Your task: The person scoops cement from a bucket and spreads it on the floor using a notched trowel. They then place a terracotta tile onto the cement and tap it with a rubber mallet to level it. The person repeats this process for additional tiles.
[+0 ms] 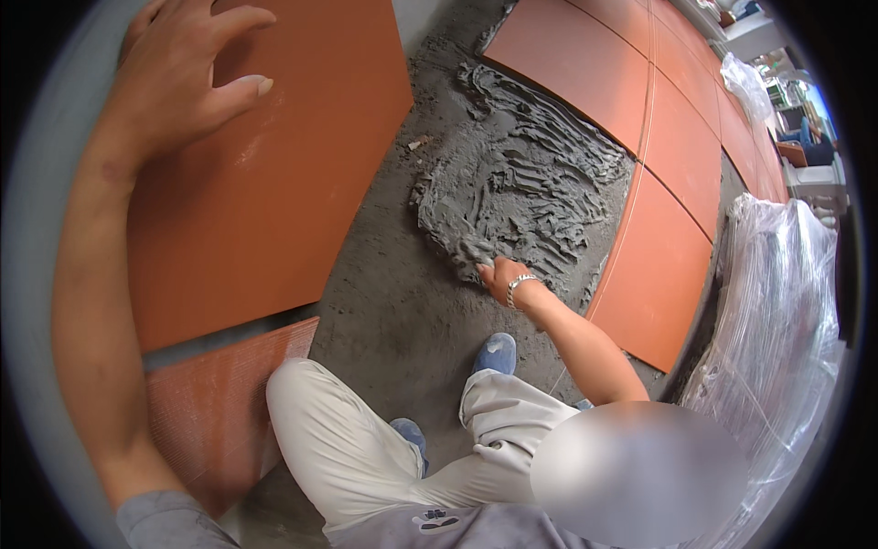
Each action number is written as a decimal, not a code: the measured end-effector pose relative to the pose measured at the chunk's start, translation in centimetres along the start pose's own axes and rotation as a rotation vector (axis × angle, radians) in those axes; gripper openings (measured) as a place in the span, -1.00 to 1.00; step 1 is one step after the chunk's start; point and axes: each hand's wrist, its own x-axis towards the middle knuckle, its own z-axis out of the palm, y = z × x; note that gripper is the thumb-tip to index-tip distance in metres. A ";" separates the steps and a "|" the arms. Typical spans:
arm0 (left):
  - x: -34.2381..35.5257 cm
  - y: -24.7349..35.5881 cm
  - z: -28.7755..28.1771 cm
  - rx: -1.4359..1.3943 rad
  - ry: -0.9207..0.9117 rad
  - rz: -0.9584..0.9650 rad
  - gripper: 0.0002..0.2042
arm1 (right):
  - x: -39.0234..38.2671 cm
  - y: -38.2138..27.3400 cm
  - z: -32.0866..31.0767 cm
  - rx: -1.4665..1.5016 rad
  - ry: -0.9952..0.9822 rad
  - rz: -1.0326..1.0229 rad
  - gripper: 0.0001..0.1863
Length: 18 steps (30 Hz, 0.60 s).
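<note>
My left hand (187, 73) is at the upper left, over a large square terracotta tile (274, 174). Its fingers and thumb are spread apart; whether they press on the tile I cannot tell. Wearing a chain bracelet (519, 285), my right hand (503, 277) is closed at the near edge of a bed of wet grey mortar (526, 174). It grips a mortar-smeared tool whose shape is mostly hidden. Rough ridges and swirls cover the mortar, which lies beside a row of laid terracotta tiles (654, 261).
A string line (652, 87) runs across the laid tiles. Plastic-wrapped goods (768, 311) stand at the right. Another tile with a textured face (233, 403) lies by my left knee. Bare grey floor (366, 293) surrounds my blue shoes (495, 353). A blurred patch hides my right upper arm.
</note>
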 end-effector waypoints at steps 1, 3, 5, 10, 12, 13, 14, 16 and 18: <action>0.2 -0.3 -0.1 0.030 -0.037 -0.025 -0.50 | -0.2 1.1 -0.8 -0.019 -0.114 0.038 -0.40; 0.7 -0.9 -0.1 0.031 -0.053 0.046 -0.50 | 0.6 3.0 -2.5 -0.100 -0.028 0.071 -0.44; 0.5 -0.9 -0.1 0.008 -0.058 0.035 -0.49 | 1.9 4.1 -4.1 0.011 0.145 0.216 -0.45; -0.6 -0.8 -0.1 0.143 -0.089 -0.047 -0.53 | 1.0 3.7 -2.6 0.584 -0.121 0.236 -0.38; -0.6 -1.2 0.0 0.135 -0.096 -0.055 -0.52 | -1.8 3.0 -0.3 0.305 -0.195 0.095 -0.38; -0.7 -1.4 0.1 0.129 -0.102 -0.061 -0.52 | -3.6 2.9 0.8 0.144 -0.156 0.077 -0.40; -0.8 -1.6 0.2 0.142 -0.102 -0.065 -0.52 | -4.8 3.0 1.3 -0.004 -0.127 0.061 -0.41; -1.0 -2.0 0.4 0.165 -0.063 -0.026 -0.51 | -6.3 4.1 1.4 -0.009 -0.094 0.148 -0.44; -0.9 -2.4 0.7 0.117 -0.079 -0.003 -0.52 | -8.0 5.4 1.7 0.041 -0.052 0.272 -0.45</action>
